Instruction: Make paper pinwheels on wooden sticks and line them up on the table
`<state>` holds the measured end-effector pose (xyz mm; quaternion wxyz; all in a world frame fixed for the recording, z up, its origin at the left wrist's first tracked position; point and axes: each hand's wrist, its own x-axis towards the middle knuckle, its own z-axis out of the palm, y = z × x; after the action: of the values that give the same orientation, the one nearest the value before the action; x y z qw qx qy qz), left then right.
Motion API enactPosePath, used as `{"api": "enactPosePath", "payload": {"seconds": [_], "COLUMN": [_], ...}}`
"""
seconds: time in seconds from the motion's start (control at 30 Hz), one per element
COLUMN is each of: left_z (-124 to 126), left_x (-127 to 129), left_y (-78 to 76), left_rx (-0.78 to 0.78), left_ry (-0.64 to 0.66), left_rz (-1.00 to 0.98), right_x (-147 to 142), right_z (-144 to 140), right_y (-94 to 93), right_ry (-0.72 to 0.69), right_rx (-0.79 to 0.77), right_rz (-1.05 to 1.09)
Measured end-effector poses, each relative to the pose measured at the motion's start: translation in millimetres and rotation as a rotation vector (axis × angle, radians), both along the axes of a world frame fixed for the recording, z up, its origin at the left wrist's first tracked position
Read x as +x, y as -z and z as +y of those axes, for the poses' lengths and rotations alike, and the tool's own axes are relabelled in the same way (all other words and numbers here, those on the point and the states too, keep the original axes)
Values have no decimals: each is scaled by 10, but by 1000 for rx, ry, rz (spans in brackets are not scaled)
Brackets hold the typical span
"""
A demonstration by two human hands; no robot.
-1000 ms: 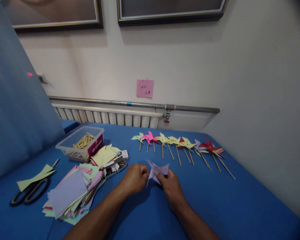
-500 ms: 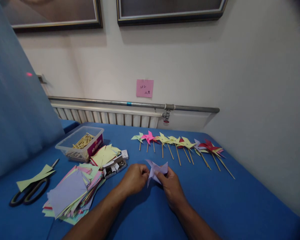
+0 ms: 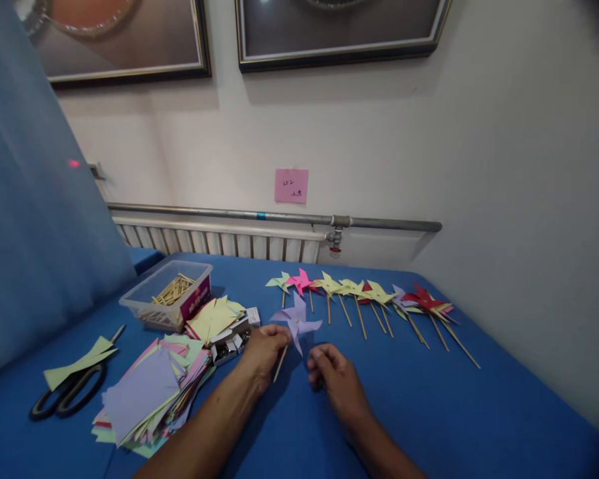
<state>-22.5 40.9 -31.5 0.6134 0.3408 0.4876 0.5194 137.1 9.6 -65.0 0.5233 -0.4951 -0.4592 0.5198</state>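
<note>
My left hand (image 3: pixel 268 350) is closed around the thin wooden stick of a lilac paper pinwheel (image 3: pixel 298 322). The pinwheel's blades face up above the fingers, and the stick's lower end shows beneath the hand. Just to the right, my right hand (image 3: pixel 332 372) is apart from the pinwheel, its fingers curled in and nothing visible in them. Close to my left hand lies a small open box of metal pins (image 3: pixel 227 351). Beyond the hands, a row of finished pinwheels (image 3: pixel 352 287) in green, pink, yellow, red and lilac lies on the blue table (image 3: pixel 429 412).
On the left are a stack of coloured paper sheets (image 3: pixel 142 396), cut yellow squares (image 3: pixel 213 319) and a clear plastic tub (image 3: pixel 144 309) of wooden sticks. Black-handled scissors (image 3: pixel 72 392) lie under a green paper scrap (image 3: pixel 80 364). A radiator (image 3: pixel 219 244) and pipe run behind the table.
The right hand has let go of the lilac pinwheel and drawn away. My left hand now holds it upright by its stick, with the blades tipped up and slightly to the left.
</note>
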Motion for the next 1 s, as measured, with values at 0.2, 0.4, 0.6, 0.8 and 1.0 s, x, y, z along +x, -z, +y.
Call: {"api": "enactPosePath", "payload": {"seconds": [0.2,0.4,0.6,0.8,1.0], "left_z": [-55,-36,-21,-11,-20], "left_x": [136,118,99,101,110], "left_y": [55,10,25,33,29], "left_rx": [56,79,74,88,81], "left_ry": [6,-75,-140,-141,-113], "left_rz": [-167,-191,-190,-204,-205], "right_x": [-170,-192,-194,-204,-194], "right_z": [-179,-178,-188,-200,-176], "right_y": [-9,4,46,45,104], "right_ry": [-159,-147,-146,-129,-73], "right_rx": [38,-35,5,1,11], "right_rz": [-232,-259,-309,-364,-440]}}
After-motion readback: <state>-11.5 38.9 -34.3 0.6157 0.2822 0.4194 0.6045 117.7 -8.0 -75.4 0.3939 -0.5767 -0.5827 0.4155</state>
